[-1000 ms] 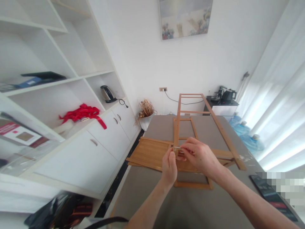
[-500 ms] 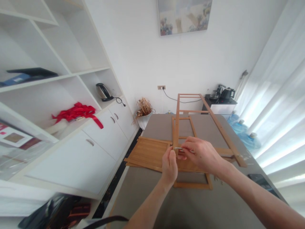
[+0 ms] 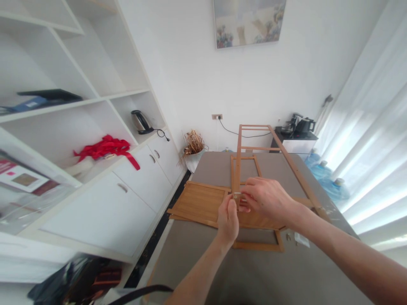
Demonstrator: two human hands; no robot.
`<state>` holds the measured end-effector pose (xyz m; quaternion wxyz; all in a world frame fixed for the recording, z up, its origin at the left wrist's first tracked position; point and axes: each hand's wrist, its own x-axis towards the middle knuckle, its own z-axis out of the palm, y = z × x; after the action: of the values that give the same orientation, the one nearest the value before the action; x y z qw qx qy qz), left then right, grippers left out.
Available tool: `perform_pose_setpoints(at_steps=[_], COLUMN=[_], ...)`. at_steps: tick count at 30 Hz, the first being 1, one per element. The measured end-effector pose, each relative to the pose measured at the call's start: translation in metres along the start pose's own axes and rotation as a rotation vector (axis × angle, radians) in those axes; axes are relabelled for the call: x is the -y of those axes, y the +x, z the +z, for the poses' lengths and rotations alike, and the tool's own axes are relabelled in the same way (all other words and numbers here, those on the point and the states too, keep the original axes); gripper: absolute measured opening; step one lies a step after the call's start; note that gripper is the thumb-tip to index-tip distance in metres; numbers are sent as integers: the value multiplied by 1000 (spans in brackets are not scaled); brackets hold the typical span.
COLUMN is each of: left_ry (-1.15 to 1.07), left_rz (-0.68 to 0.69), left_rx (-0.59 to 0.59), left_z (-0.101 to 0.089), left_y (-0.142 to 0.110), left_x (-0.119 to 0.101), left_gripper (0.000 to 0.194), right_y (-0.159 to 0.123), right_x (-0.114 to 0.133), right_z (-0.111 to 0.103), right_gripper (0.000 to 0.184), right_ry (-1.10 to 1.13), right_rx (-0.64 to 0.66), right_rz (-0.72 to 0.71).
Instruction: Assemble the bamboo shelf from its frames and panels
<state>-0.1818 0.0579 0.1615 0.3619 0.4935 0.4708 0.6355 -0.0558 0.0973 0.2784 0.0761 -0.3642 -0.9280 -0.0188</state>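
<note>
A tall wooden frame [image 3: 288,159] stands tilted up from the grey table [image 3: 254,275], over flat wooden panels [image 3: 199,203] and a smaller frame [image 3: 257,245]. My left hand [image 3: 227,222] is closed in a pinch against the frame's left upright. My right hand [image 3: 270,199] is closed on a small metal piece [image 3: 237,195], probably a bolt or key, pressed at the same spot on that upright. The two hands almost touch there.
White shelving and cabinets [image 3: 127,190] run along the left, with a red ribbon [image 3: 106,148] and a kettle [image 3: 140,123]. A side stand with a black kettle [image 3: 302,127] and water bottles [image 3: 330,182] lies beyond the table. Small hardware [image 3: 300,239] sits near my right forearm.
My hands stayed at the same joint, the right fingers shifting slightly on the metal piece. The view moved a little; the dark object at the table's right edge is out of sight.
</note>
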Motion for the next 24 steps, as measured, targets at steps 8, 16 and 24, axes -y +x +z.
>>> perform_pose_setpoints(at_steps=[8, 16, 24], left_ry=[-10, -31, 17], left_rz=[-31, -29, -34], left_rx=[11, 24, 13], left_z=[0, 0, 1], left_y=[2, 3, 2], left_x=[1, 2, 4], left_gripper=[35, 37, 36], right_y=[2, 19, 30], right_x=[-6, -12, -14], right_z=[3, -6, -5], right_gripper=[28, 14, 23], right_ry=[42, 145, 111], right_rx=[-1, 114, 136], right_rz=[-18, -153, -134])
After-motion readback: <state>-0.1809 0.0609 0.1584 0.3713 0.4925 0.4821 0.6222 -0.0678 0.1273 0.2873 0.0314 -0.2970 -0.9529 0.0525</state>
